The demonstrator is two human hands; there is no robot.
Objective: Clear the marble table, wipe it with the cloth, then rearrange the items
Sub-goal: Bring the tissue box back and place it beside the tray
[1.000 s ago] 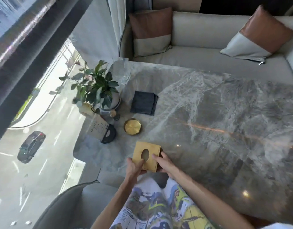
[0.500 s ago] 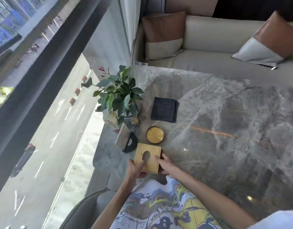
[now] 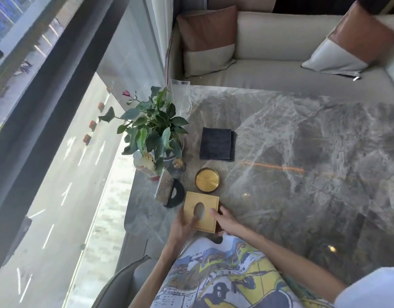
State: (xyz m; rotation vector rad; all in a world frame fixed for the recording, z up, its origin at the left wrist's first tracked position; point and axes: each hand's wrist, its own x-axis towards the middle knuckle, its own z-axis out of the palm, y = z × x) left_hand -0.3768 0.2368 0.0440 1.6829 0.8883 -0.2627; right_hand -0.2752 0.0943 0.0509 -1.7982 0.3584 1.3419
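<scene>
Beside the window, the marble table (image 3: 303, 152) is staying cluttered, its dark cloth (image 3: 217, 143) unused, while the left hand (image 3: 181, 226) and right hand (image 3: 225, 222) keep gripping the wooden tissue box (image 3: 201, 211) at its near edge, suggesting clearing is only beginning.

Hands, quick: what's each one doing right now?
Left hand: closed on the left side of the wooden tissue box.
Right hand: closed on the same box's right side.
</scene>
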